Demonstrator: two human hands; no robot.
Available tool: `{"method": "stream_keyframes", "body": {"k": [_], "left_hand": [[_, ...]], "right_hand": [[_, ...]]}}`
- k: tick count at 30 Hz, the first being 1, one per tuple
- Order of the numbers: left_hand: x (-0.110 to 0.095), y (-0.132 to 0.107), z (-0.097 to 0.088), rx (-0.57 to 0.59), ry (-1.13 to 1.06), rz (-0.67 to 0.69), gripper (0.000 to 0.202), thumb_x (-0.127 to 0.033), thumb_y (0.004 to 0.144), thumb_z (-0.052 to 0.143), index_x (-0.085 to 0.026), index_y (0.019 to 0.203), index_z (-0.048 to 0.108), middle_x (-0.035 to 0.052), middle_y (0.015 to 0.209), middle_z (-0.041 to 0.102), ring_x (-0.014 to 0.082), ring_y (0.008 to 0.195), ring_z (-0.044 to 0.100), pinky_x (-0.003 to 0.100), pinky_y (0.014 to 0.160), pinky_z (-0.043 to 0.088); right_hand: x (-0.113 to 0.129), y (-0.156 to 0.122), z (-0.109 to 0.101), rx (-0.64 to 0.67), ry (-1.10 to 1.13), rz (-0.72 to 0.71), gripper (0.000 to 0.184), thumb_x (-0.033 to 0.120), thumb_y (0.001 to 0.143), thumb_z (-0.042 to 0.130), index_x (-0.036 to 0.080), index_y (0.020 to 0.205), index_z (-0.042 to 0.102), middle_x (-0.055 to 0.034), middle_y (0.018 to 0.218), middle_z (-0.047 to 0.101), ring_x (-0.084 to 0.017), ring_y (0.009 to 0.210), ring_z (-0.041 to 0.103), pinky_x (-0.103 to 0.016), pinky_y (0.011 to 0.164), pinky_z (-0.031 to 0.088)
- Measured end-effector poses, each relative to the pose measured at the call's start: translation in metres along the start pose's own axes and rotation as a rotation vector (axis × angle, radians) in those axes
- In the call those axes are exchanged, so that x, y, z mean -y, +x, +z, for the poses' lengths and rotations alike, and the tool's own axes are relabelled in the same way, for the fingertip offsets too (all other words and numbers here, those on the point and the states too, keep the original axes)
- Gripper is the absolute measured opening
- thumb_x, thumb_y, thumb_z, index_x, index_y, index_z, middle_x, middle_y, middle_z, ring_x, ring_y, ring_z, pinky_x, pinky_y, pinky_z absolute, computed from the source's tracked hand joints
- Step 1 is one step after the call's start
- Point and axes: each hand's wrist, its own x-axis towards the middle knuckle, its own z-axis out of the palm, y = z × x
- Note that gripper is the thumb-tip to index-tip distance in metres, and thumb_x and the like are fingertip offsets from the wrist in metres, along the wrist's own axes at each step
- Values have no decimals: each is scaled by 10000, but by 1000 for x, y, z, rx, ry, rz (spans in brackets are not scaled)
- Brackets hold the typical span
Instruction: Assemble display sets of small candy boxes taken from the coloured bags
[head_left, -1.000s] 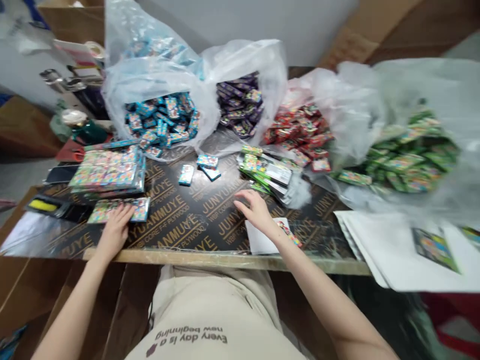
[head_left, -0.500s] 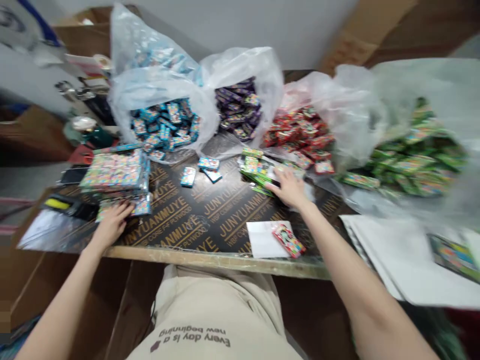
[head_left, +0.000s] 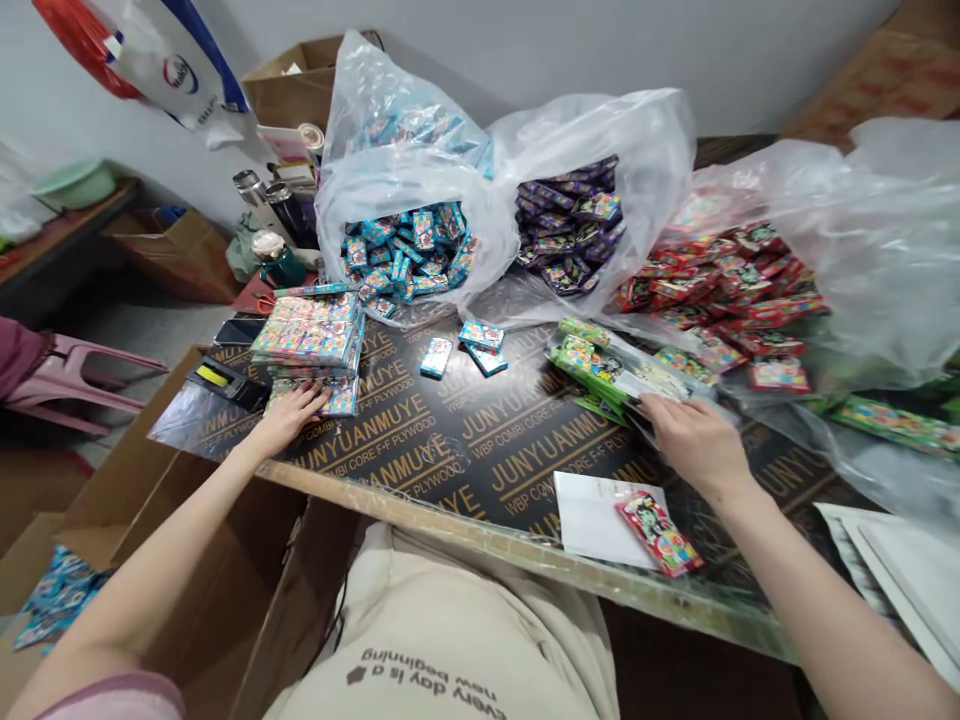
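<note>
My left hand [head_left: 289, 415] lies with fingers stretched over the lower front packs beside a stack of colourful small-box packs [head_left: 307, 325] wrapped in clear film. Above the tabletop's right half, my right hand [head_left: 694, 440] has its fingers closed on the near edge of a clear plastic bag [head_left: 660, 378]. Green small packets [head_left: 581, 355] lie at that bag's left end. Loose blue small boxes [head_left: 436, 357] rest between my hands. Nearer the front edge, a red packet [head_left: 660, 535] overlaps a white paper [head_left: 592, 515].
Along the back stand open plastic bags of blue boxes [head_left: 405, 250], purple packets [head_left: 570, 225] and red packets [head_left: 727, 270]. A tape dispenser [head_left: 225, 382] and flasks [head_left: 277, 262] are at the left. Cardboard boxes and a pink stool [head_left: 75, 375] stand beyond the table [head_left: 420, 440].
The view has turned left, so things appear farther right. My right hand has gone from spread fingers over the green packets to closed fingers on the plastic bag. My left hand stays on the packs.
</note>
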Motion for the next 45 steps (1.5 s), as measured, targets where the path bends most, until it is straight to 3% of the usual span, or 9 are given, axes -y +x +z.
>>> {"method": "stream_keyframes", "body": {"k": [9,12,15,19,24,29,34,39,45], "left_hand": [[-26,2,-18,-70,-184,-150,470,-386,921,365,-155,1263,590,149,1341,579,375,1314,449,614,1067,315],[-102,28,-33,-164,-644,-228,644,-553,817,560,-181,1341,513,126,1345,582,331,1266,512,526,1088,355],[-206,62,-49,-260,-1360,-156,1021,-667,680,642,-239,1503,218,130,1518,380,292,1302,490,406,1049,434],[-289,96,-62,-330,-2007,-406,770,-578,729,586,-249,1402,409,92,1366,552,211,1109,629,314,910,517],[-297,87,-61,-1,-2235,-445,524,-509,712,594,-121,1055,677,100,977,722,202,854,668,291,778,512],[-303,77,-49,248,-2157,-181,569,-491,583,725,-120,1014,709,111,938,710,214,863,627,275,727,456],[-297,78,-57,295,-2152,-148,683,-468,568,767,-167,1172,657,77,955,681,198,862,599,283,739,427],[-292,72,-71,268,-2120,-96,585,-427,567,808,-147,1069,701,71,982,698,208,910,601,311,872,407],[-295,76,-76,230,-2104,-278,420,-444,630,748,-113,885,700,30,784,686,152,694,574,270,714,428]], "right_hand": [[55,-4,-64,-106,147,312,481,348,977,251,149,1036,685,-160,838,719,-245,774,657,-402,771,475],[122,-3,-68,-179,304,360,469,398,985,295,176,1049,703,-145,815,730,-225,701,658,-378,707,498],[203,-4,-65,-217,530,153,388,330,988,348,206,1091,701,-100,799,745,-188,627,654,-336,642,515],[264,-8,-71,-196,829,-52,372,281,973,387,194,1271,593,-111,1006,741,-219,851,707,-360,741,557],[219,6,-88,-280,1029,106,396,436,914,515,252,1261,557,-111,1253,628,-272,1177,578,-462,984,476],[180,29,-88,-265,999,294,366,458,797,660,264,1099,585,-72,969,644,-252,881,626,-416,813,515],[176,34,-94,-98,1020,30,228,463,752,692,259,740,591,-47,751,617,-228,716,586,-362,650,494],[166,32,-98,114,1006,-100,222,456,761,678,261,862,648,-53,809,687,-231,768,611,-344,675,509],[166,32,-85,-136,978,130,407,462,738,714,278,1094,639,-83,980,685,-274,925,619,-441,837,498]]}}
